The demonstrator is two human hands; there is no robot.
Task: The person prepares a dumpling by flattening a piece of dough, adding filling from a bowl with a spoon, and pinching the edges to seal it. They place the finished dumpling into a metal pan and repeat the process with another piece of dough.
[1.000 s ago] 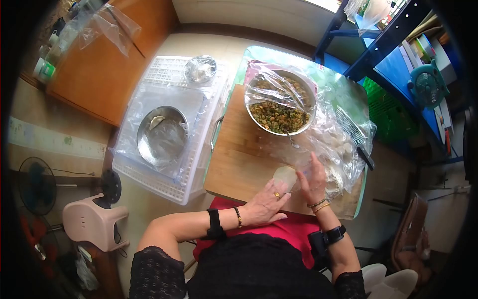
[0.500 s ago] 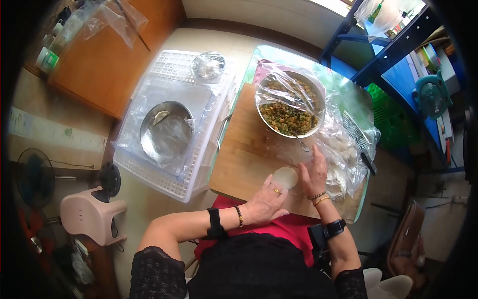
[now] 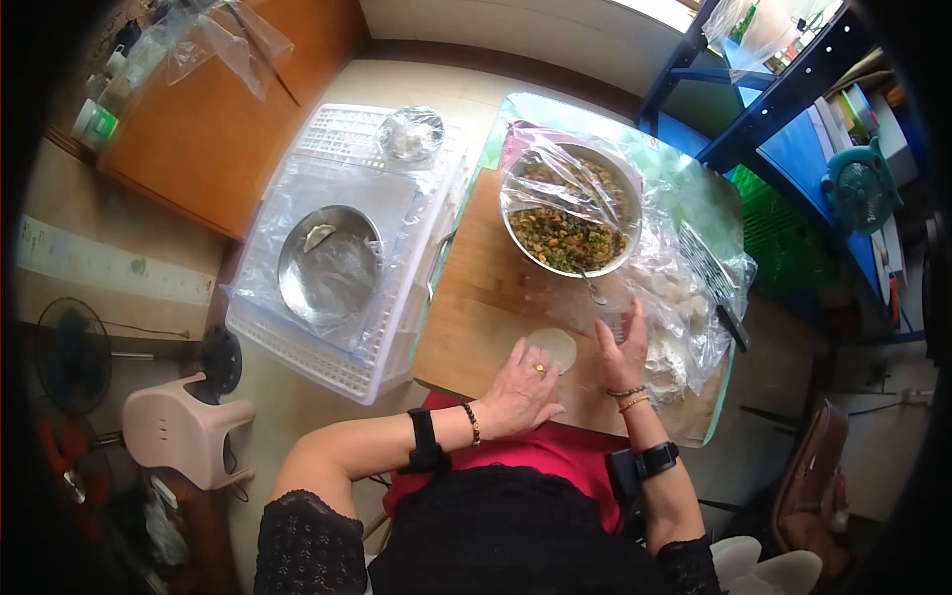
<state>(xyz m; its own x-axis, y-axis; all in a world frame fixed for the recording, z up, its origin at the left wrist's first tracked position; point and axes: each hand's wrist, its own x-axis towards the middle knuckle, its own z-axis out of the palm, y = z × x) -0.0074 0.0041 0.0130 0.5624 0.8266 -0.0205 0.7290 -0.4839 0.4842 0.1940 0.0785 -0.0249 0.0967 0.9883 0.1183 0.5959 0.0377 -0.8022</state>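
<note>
A thin round dough wrapper (image 3: 553, 349) lies on the wooden board (image 3: 471, 288). My left hand (image 3: 521, 390) rests flat with its fingertips on the wrapper's near-left edge, thumb apart. To the right of the wrapper, my right hand (image 3: 625, 349) is held with thumb and fingers spread and nothing seen in it. Just beyond it, a spoon handle (image 3: 596, 291) sticks out of a bowl (image 3: 567, 274) of chopped filling (image 3: 565, 238), partly covered by clear plastic. White flour or dough (image 3: 671, 362) sits right of that hand, beside crumpled plastic.
On the left, a metal bowl (image 3: 284, 268) holding one folded dumpling (image 3: 318, 236) stands on a white plastic crate (image 3: 297, 355). A small plastic-covered bowl (image 3: 411, 134) is behind it. A black-handled tool (image 3: 732, 327) lies at the board's right. A pink stool (image 3: 164, 426) stands lower left.
My left hand and the wrapper have shifted slightly left in view. My right hand has moved a little away from the wrapper, its thumb now farther from it.
</note>
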